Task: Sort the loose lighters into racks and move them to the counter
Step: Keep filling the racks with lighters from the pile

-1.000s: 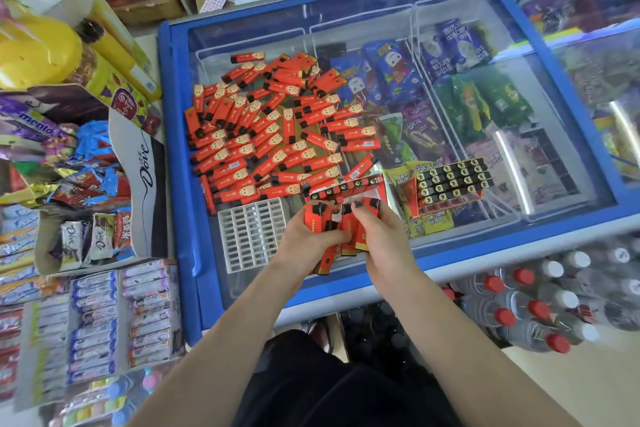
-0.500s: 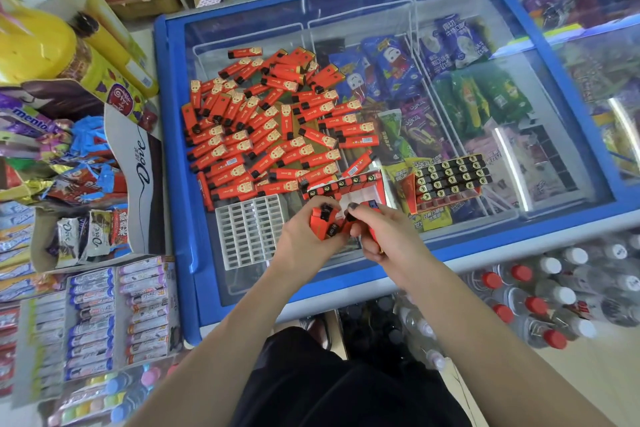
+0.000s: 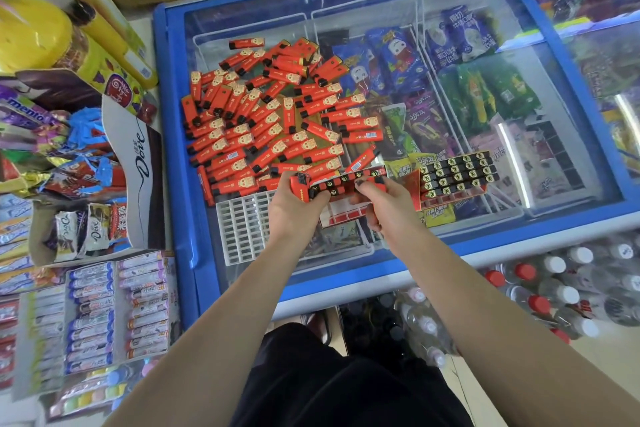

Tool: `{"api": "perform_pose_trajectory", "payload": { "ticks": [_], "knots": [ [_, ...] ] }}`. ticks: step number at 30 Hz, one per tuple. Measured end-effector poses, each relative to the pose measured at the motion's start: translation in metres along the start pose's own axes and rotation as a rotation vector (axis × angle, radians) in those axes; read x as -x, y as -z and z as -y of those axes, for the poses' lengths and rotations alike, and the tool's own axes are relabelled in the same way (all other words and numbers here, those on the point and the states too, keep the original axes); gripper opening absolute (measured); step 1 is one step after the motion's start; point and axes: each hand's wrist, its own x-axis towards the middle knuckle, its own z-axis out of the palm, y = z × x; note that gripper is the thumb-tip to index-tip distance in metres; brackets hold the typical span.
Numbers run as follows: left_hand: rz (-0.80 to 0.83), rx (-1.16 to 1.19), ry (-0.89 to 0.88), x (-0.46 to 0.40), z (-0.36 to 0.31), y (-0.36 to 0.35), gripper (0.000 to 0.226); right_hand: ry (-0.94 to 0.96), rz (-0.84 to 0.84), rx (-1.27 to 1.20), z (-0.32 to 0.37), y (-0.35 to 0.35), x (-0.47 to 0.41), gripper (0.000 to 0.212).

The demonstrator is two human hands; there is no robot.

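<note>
While the pile of loose red plastic lighters (image 3: 273,118) sprawls across the blue-framed glass freezer lid (image 3: 554,135), the left hand (image 3: 294,208) grips a few lighters and the right hand (image 3: 384,204) pinches one at the half-filled red rack (image 3: 349,198), between an empty white grid rack (image 3: 242,225) and a full rack (image 3: 453,177).

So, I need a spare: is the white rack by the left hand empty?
Empty: every slot of the white rack shows bare, no lighters standing in it.
</note>
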Motion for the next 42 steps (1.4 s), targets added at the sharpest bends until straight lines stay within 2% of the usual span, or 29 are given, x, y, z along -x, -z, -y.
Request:
{"api": "perform_pose_trajectory", "payload": {
  "ticks": [3,8,16,19,24,31,36,39,42],
  "knots": [
    [0.001,-0.021,0.020,-0.004,-0.001,-0.001,0.071,0.018,0.005,-0.025,-0.003,-0.003,-0.004,0.005],
    [0.018,-0.032,0.026,-0.005,-0.002,0.001,0.071,0.006,-0.013,-0.029,-0.016,-0.011,-0.002,0.028],
    [0.016,-0.044,0.009,-0.007,0.001,-0.001,0.071,-0.002,-0.110,-0.072,-0.022,-0.015,-0.006,0.033],
    [0.022,-0.035,0.020,-0.007,0.002,-0.001,0.074,-0.030,-0.125,-0.077,-0.018,-0.016,-0.010,0.026],
    [0.028,-0.055,0.024,-0.007,0.000,0.001,0.076,-0.106,-0.114,-0.052,-0.021,-0.018,-0.015,0.049],
    [0.043,-0.054,0.036,-0.006,0.001,0.002,0.079,-0.161,-0.083,-0.027,-0.019,-0.012,-0.004,0.039],
    [0.053,-0.035,0.049,-0.004,0.000,0.003,0.082,-0.191,-0.099,-0.195,-0.013,0.004,0.010,0.029],
    [0.053,-0.044,0.047,-0.003,-0.001,0.003,0.082,-0.122,-0.060,-0.206,-0.012,0.012,0.016,0.020],
    [0.052,-0.051,0.049,-0.003,-0.001,0.003,0.082,-0.031,-0.035,-0.199,-0.011,0.020,0.018,0.024]
  ]
}}
